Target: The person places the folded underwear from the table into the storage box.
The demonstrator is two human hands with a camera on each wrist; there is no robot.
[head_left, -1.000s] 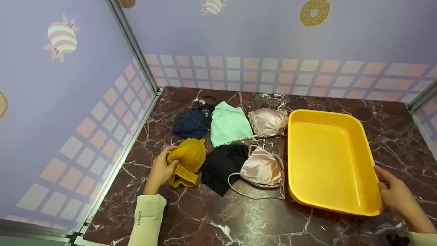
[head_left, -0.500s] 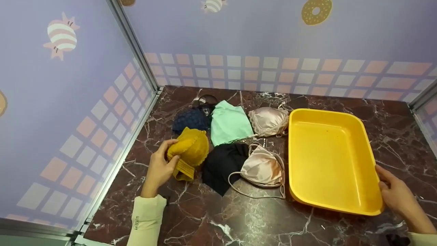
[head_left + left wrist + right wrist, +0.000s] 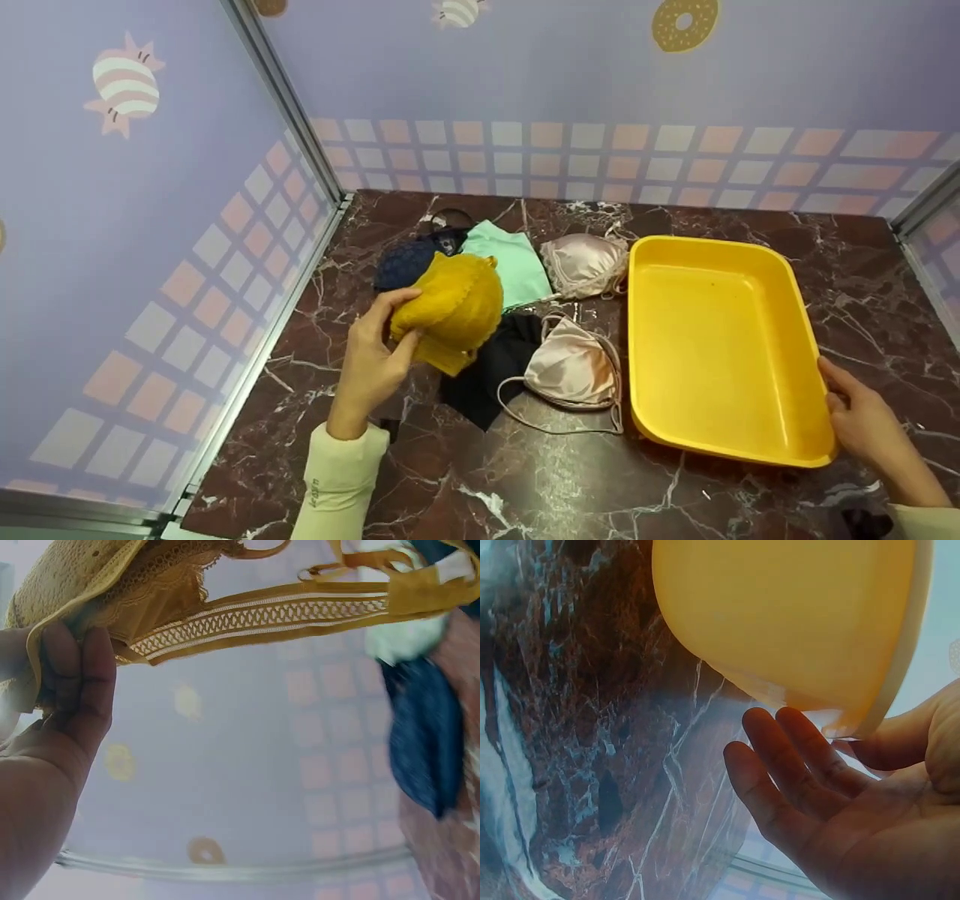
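Note:
My left hand [image 3: 379, 360] pinches a mustard-yellow bra [image 3: 454, 304] between thumb and fingers, raised over the other garments. In the left wrist view its band [image 3: 277, 615] stretches off to the right. My right hand [image 3: 870, 420] holds the right side of a yellow tray [image 3: 806, 315]. In the right wrist view the thumb lies at the rim and the fingers [image 3: 769, 742] lie against the outer wall. Behind the yellow bra lie a navy lace bra [image 3: 405, 262] and a mint-green garment [image 3: 517, 262], both partly hidden.
A black garment [image 3: 480, 390], a pink satin bra with thin straps [image 3: 574, 367] and a pale lace-edged bra [image 3: 585, 262] lie left of the tray on the dark marbled table [image 3: 420, 480]. Patterned panels [image 3: 480, 90] stand at the back and sides.
My left hand has lifted the yellow bra off the table and carried it up and to the right, over the mint garment's edge. The right hand and tray have stayed nearly still.

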